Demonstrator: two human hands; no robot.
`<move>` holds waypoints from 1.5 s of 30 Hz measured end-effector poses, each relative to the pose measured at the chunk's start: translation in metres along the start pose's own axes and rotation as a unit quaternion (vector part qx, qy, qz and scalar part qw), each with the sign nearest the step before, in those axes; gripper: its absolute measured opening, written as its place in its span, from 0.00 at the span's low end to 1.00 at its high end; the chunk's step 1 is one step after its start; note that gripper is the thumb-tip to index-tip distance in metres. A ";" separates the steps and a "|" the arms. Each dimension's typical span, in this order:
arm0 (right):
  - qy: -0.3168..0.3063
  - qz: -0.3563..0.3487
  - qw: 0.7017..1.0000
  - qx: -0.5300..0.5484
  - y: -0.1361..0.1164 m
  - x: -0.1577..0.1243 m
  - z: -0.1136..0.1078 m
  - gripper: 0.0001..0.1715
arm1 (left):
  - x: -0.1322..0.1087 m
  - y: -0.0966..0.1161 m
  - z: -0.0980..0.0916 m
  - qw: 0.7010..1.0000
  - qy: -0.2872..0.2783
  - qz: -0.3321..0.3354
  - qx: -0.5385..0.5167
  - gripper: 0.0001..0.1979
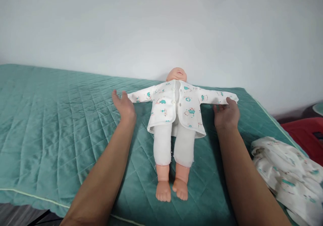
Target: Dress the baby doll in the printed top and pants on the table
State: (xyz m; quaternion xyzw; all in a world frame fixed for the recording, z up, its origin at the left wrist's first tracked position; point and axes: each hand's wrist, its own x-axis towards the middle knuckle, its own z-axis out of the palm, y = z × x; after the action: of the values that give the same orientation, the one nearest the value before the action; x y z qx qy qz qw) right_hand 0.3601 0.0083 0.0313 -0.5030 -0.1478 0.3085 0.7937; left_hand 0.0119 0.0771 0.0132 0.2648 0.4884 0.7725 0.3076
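A baby doll (184,148) lies on its back with its feet towards me. It wears a white printed baby jacket (163,106), whose front hangs unfastened over a white cloth body. Both sleeves stretch out sideways. My left hand (124,106) is at the end of the sleeve on the left, its fingers apart and holding nothing I can see. At the opposite cuff, my right hand (227,115) has its thumb against the sleeve's lower edge. Its other fingers are loosely bent below the sleeve, apart from the thumb. The doll's arms and hands are hidden in the sleeves.
A green quilted cover (63,132) lies under the doll, up to a white wall (141,31). Crumpled printed cloth (290,175) rests at the right edge, beside my right forearm. Beyond that edge stands a red object (302,133), partly out of view.
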 end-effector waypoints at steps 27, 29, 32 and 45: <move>-0.242 -0.380 0.817 -0.361 0.011 -0.151 -0.053 0.14 | -0.121 0.026 -0.077 0.805 -0.413 0.331 0.268 0.23; -0.254 -0.377 0.818 -0.353 0.010 -0.150 -0.047 0.12 | -0.123 0.028 -0.073 0.809 -0.398 0.353 0.251 0.19; -0.261 -0.328 0.855 -0.305 0.011 -0.145 -0.036 0.07 | -0.124 0.031 -0.062 0.824 -0.376 0.349 0.242 0.17; -0.154 -0.105 0.979 -0.080 0.008 -0.118 -0.040 0.25 | -0.101 0.021 -0.054 0.979 -0.163 0.058 0.111 0.20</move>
State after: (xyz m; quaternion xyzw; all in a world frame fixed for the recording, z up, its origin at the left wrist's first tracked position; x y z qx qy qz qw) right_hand 0.2887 -0.0930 0.0151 -0.4925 -0.3445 0.2850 0.7467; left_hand 0.0368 -0.0354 0.0011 0.4480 0.4978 0.6765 0.3064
